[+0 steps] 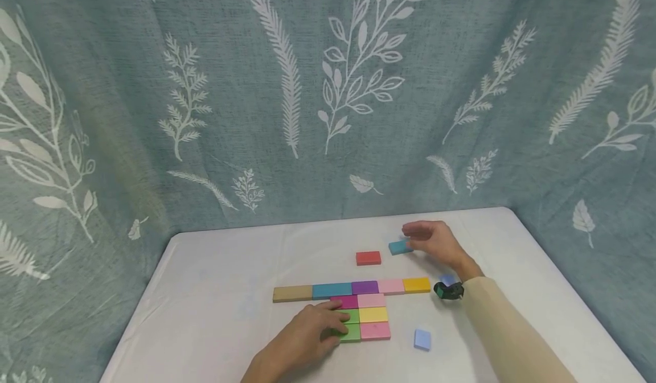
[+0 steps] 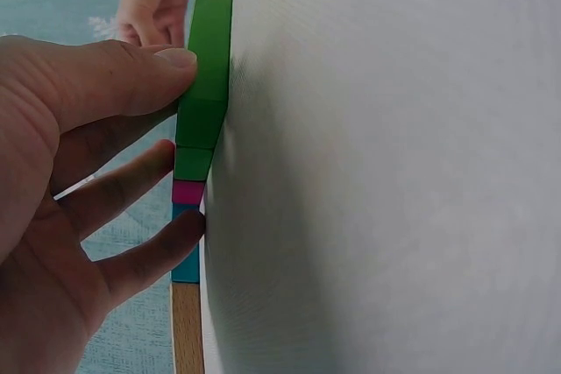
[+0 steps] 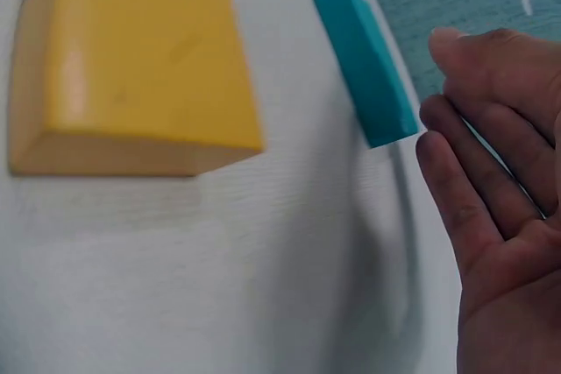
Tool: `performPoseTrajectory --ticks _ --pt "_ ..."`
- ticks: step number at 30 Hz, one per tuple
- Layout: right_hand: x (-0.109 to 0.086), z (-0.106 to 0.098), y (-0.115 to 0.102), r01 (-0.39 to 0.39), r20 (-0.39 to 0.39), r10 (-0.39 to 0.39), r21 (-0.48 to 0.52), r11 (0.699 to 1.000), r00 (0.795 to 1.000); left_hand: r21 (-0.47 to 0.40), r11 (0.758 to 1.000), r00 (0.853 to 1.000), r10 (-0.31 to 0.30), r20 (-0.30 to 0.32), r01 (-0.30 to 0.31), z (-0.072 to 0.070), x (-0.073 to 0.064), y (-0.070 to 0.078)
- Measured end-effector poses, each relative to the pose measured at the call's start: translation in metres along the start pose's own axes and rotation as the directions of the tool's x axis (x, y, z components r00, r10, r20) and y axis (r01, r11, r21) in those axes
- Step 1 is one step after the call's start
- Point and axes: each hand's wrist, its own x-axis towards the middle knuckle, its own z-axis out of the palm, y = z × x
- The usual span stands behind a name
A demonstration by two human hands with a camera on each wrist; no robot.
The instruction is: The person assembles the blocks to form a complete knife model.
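On the white table, my left hand (image 1: 307, 333) rests its fingertips on two green blocks (image 1: 352, 332) and the magenta block (image 1: 344, 302) above them. Its thumb touches a green block (image 2: 209, 67) in the left wrist view, with the other fingers spread along the blocks. Farther back, my right hand (image 1: 437, 242) is beside a loose blue block (image 1: 397, 248). In the right wrist view its fingers stay apart from that blue block (image 3: 364, 67). A red block (image 1: 368, 258) lies left of it.
A row of tan (image 1: 292, 294), blue (image 1: 332, 291), purple (image 1: 365, 287), pink (image 1: 391, 287) and yellow (image 1: 417, 285) blocks runs behind the stacked pairs. One light-blue block (image 1: 422, 340) lies near the front; another (image 1: 447, 280) is partly hidden by the right wrist. A patterned curtain (image 1: 307, 189) hangs behind.
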Motion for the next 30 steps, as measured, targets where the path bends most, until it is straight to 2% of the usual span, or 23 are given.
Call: performPoseTrajectory --ticks 8,18,24,30 --pt "-0.005 0.007 0.006 -0.010 -0.008 0.010 -0.039 0.999 1.000 0.001 1.000 1.000 -0.015 0.006 0.015 0.000 -0.001 0.001" --pt "-0.014 0.007 0.002 -0.007 -0.082 -0.002 -0.115 0.993 0.997 0.008 1.000 1.000 -0.003 -0.003 0.003 0.000 -0.001 0.001" --pt "-0.036 0.002 -0.003 -0.005 -0.144 -0.006 -0.073 0.997 0.990 0.011 1.000 1.000 -0.002 0.003 0.002 0.001 0.001 0.000" --pt "-0.069 -0.001 -0.010 -0.020 -0.171 0.011 -0.050 0.999 0.985 0.013 1.000 1.000 0.012 -0.003 -0.012 0.001 0.002 -0.002"
